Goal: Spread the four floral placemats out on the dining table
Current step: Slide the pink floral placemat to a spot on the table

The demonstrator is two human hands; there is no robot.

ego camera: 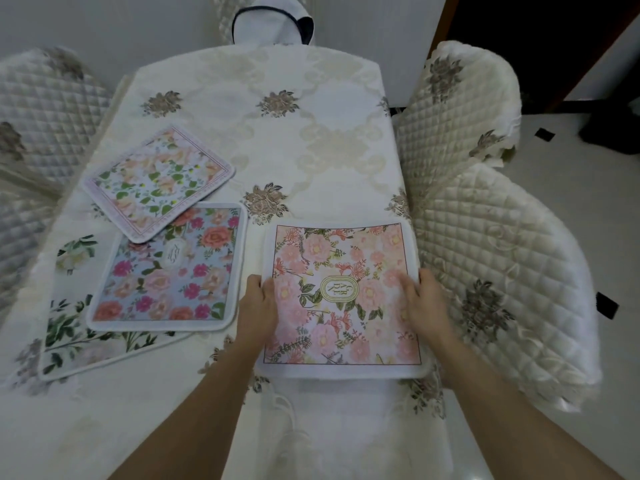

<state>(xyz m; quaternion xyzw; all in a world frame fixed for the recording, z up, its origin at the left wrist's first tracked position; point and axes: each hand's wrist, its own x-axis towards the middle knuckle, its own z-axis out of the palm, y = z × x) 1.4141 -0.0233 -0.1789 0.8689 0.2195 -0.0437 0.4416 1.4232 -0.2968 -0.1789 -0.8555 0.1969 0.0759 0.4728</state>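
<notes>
A pink floral placemat (341, 327) lies flat at the near right of the dining table (277, 140). My left hand (259, 303) grips its left edge and my right hand (424, 303) rests on its right side, fingers on the print. To the left, a blue placemat with pink and orange roses (173, 282) lies over a white placemat with green leaves (69, 337). A pale peach-and-green placemat (156, 181) lies tilted, overlapping the blue one's far corner.
The table wears a cream cloth with brown flower motifs. Quilted chair covers stand at right (485, 237), back right (460, 109) and left (41, 109). A white covered chair back (273, 26) stands at the far end. Tiled floor shows at right.
</notes>
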